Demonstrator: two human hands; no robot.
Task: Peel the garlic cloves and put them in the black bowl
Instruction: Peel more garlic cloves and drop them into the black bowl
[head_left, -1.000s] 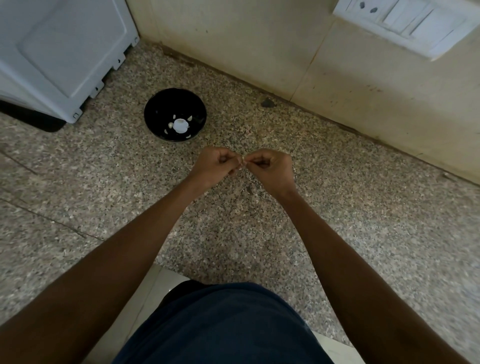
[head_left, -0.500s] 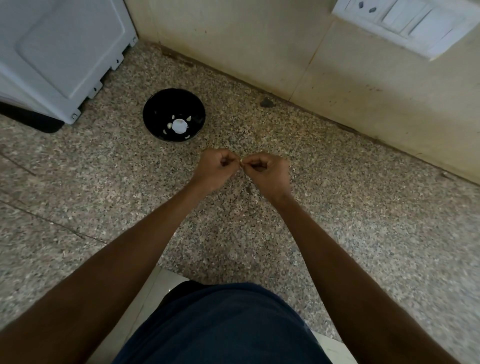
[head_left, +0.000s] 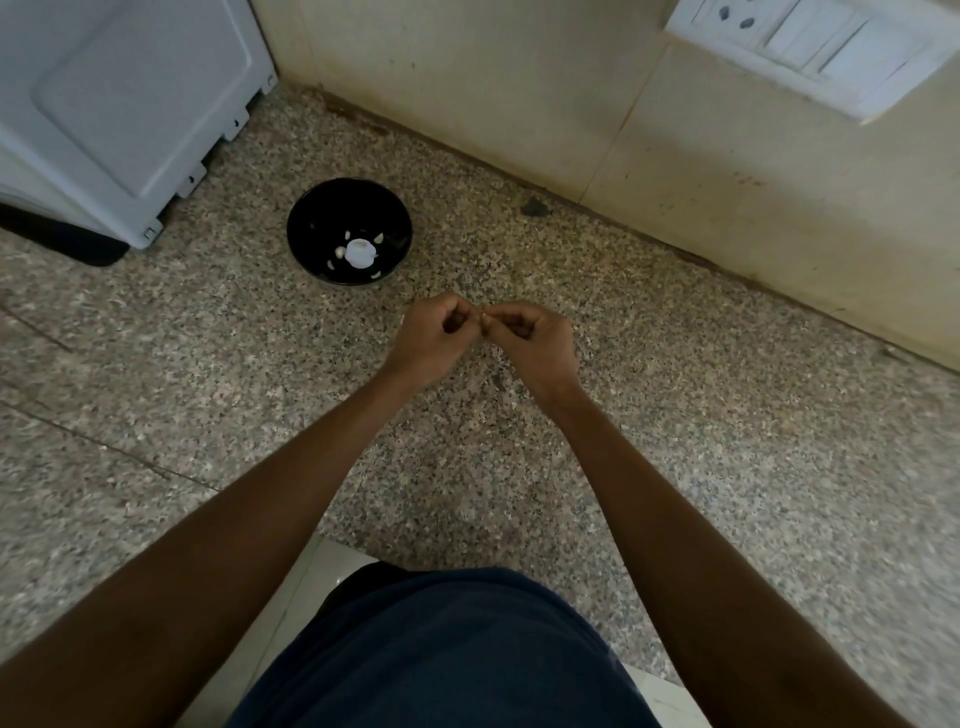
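Observation:
My left hand (head_left: 434, 335) and my right hand (head_left: 535, 340) meet above the speckled granite counter, fingers curled, thumbs and fingertips pinching a small garlic clove (head_left: 484, 315) between them. Only a pale sliver of the clove shows; the fingers hide the rest. The black bowl (head_left: 317, 218) stands on the counter to the upper left of my hands. It holds several pale garlic cloves (head_left: 340, 252) around a white garlic piece (head_left: 361, 253).
A white appliance (head_left: 119, 104) fills the top left corner, close to the bowl. A beige wall runs along the counter's back, with a white switch panel (head_left: 810, 44) at the top right. A dark chip (head_left: 534, 208) lies by the wall.
Both hands stay pinched together on the clove, with only slight finger shifts. The bowl and counter are unchanged.

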